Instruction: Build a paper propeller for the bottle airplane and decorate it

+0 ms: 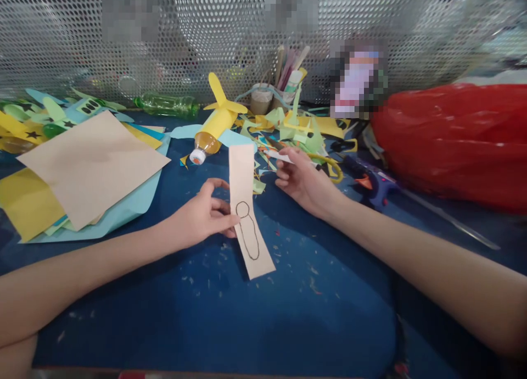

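Observation:
Between the thumb and fingers of my left hand is a strip of pale paper, held up off the blue table. A small circle above a long rounded shape is drawn on it in dark outline. My right hand is closed around a white pen, its tip pointing left, apart from the strip. Just behind the strip lies a yellow bottle plane with light blue paper wings and a white cap. Paper scraps and yellow scissor handles lie close behind my right hand.
Stacked coloured sheets lie at left. A purple glue gun and a clear glue stick are at right, by a red plastic bag. A green bottle and cups of brushes stand along the perforated metal screen.

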Motion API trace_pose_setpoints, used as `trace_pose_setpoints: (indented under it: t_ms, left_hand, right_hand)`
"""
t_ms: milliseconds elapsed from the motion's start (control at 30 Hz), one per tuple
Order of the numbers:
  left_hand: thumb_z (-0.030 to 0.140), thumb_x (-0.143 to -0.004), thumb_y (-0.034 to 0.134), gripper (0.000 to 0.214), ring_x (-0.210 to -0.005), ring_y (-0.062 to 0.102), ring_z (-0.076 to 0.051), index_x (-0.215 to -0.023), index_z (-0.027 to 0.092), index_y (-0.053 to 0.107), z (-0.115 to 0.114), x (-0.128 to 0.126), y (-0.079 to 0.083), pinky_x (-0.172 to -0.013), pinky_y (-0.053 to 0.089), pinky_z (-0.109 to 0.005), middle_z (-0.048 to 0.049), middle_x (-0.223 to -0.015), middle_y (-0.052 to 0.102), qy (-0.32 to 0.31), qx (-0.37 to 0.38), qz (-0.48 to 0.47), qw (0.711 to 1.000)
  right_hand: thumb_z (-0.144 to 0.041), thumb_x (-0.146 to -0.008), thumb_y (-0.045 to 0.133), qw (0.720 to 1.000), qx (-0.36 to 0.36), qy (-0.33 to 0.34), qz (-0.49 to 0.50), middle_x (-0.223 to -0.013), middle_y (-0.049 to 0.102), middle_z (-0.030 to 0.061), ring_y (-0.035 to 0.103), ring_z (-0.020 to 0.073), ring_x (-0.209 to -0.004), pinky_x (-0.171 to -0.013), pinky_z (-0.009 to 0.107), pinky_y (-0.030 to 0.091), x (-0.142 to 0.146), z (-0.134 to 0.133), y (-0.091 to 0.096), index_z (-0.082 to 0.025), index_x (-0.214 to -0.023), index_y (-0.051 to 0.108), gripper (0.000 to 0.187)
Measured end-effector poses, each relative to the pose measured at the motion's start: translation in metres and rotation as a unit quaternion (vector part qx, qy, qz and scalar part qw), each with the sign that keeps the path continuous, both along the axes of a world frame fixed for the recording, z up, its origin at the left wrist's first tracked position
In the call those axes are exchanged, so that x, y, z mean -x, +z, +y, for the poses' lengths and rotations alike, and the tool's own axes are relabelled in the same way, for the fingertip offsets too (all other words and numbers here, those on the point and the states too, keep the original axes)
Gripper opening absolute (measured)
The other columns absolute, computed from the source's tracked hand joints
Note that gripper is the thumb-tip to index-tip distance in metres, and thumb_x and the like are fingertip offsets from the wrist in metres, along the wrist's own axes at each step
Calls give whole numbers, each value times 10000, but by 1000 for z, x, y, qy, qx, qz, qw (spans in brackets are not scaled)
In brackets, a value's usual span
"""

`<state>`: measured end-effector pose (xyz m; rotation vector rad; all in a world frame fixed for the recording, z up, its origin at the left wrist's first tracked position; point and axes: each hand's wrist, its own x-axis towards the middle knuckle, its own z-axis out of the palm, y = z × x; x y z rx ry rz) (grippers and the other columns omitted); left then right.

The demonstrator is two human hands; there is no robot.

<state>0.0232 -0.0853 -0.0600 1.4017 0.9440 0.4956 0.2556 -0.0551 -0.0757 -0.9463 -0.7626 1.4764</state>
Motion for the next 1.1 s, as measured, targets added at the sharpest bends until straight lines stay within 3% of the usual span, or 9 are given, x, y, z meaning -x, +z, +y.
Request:
trace_pose_setpoints:
  t_ms: [67,133,233,300,367,467,767,967,1100]
  left_hand:
    - [322,-836,637,452,-571,620,-126,-1113,226,293,1,1,0,-555,520,-270,19,-795,608,14,-81,34,996]
    - [325,-847,609,346,-574,579,-116,-1045,222,345,2,4,2,-541,496,-261,24,-791,562,44,-236,95,966]
    - [302,-847,570,182,-825,607,-181,-959,198,473,7,9,2,-742,535,-345,-52,-931,572,12,-479,162,863]
    - [316,-873,529,197,-1130,557,-265,-1017,185,559,10,13,-1,-963,479,-445,-129,-1185,563,-76,-550,175,813]
    - [325,-918,472,297,-1375,373,-308,-1163,191,573,15,17,-5,-1121,334,-505,-142,-1425,460,-162,-550,183,798]
    - [326,-976,379,366,-1478,204,-285,-1294,224,530,22,22,-9,-1191,185,-533,-89,-1515,412,-228,-519,209,797]
    - [511,-1003,237,540,-1283,382,-286,-1300,216,577,17,19,-10,-1133,287,-513,-133,-1295,500,-211,-495,177,824]
    - [608,-967,260,597,-1357,308,-325,-1265,233,616,16,20,-13,-1141,267,-550,-153,-1358,435,-227,-509,172,812]
    - [644,-950,282,581,-1442,168,-381,-1291,304,608,15,22,-15,-1132,242,-616,-133,-1499,303,-236,-499,195,811]
  right_hand:
    - [-314,-723,788,1000,2,-2,-6,-698,476,-62,374,59,-539,-480,195,320,0,-1,1,-227,-800,544,270]
    - [-359,-743,757,1000,-2,0,-16,-680,463,-55,356,70,-529,-475,217,313,0,-2,2,-232,-786,547,250]
    - [-505,-792,666,999,-35,14,-38,-640,446,-41,329,95,-513,-468,254,295,0,-4,3,-245,-792,561,280]
    - [-496,-813,625,997,-52,15,-47,-601,444,-39,304,102,-496,-461,259,265,1,-5,2,-251,-810,560,254]
    - [-377,-806,627,997,-51,10,-49,-573,455,-44,280,96,-480,-460,249,235,1,-5,2,-250,-817,536,157]
    - [-221,-759,617,998,-49,5,-42,-567,475,-49,272,84,-471,-465,235,212,2,-5,1,-241,-801,487,138]
    - [-334,-856,571,981,-136,42,-129,-493,412,-51,340,86,-447,-453,258,221,0,-9,-3,-214,-669,495,235]
    - [-324,-847,639,954,-172,96,-225,-525,554,-59,447,92,-480,-477,251,290,-1,-12,-10,-224,-805,563,132]
    - [-345,-821,695,954,-176,76,-233,-474,489,-79,391,68,-439,-455,241,261,0,-10,-12,-213,-660,491,292]
